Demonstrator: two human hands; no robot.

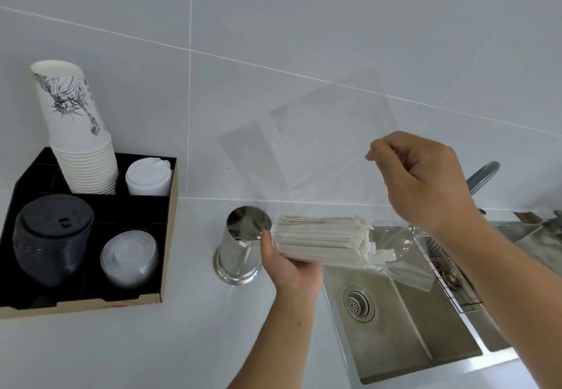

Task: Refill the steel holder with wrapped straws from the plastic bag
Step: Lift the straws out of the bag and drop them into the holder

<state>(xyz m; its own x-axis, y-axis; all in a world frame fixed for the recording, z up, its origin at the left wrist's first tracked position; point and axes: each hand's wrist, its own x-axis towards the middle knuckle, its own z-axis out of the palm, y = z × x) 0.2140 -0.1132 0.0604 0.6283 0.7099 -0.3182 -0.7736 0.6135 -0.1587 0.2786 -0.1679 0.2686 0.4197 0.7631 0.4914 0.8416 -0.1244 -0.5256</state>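
Observation:
A shiny steel holder (240, 251) stands upright on the white counter, its mouth showing only a few paper scraps inside. My left hand (289, 264) grips a thick bundle of white wrapped straws (322, 241) lying sideways, its left end right beside the holder's rim. My right hand (422, 175) is raised above the bundle and pinches the clear plastic bag (328, 145), which hangs lifted in front of the wall tiles, its lower part trailing over the sink.
A steel sink (404, 321) with a drain lies right of the holder, a tap (483, 175) and a wire rack (453, 276) behind it. At the left a black organiser tray (88, 294) holds stacked paper cups (76, 133), white lids, black lids and clear lids.

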